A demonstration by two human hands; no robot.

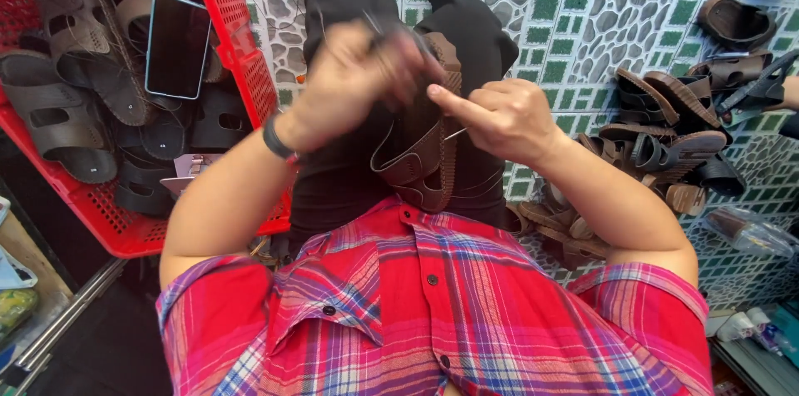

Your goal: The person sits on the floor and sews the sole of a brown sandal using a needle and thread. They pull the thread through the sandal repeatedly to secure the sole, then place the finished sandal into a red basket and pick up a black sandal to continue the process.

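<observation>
A brown leather sandal stands upright on my lap, over black trousers. My left hand, with a dark band on its wrist, is closed around the sandal's top end; a thin metal tool pokes out above the fingers, blurred. My right hand sits at the sandal's right edge, index finger stretched left onto the sole. It pinches a thin needle against the stitched rim. Below the hands is my red plaid shirt.
A red plastic crate at the left holds several dark sandals and a phone lying face up. A heap of brown sandals lies on the green and white tiled floor at the right, with a clear plastic bag nearby.
</observation>
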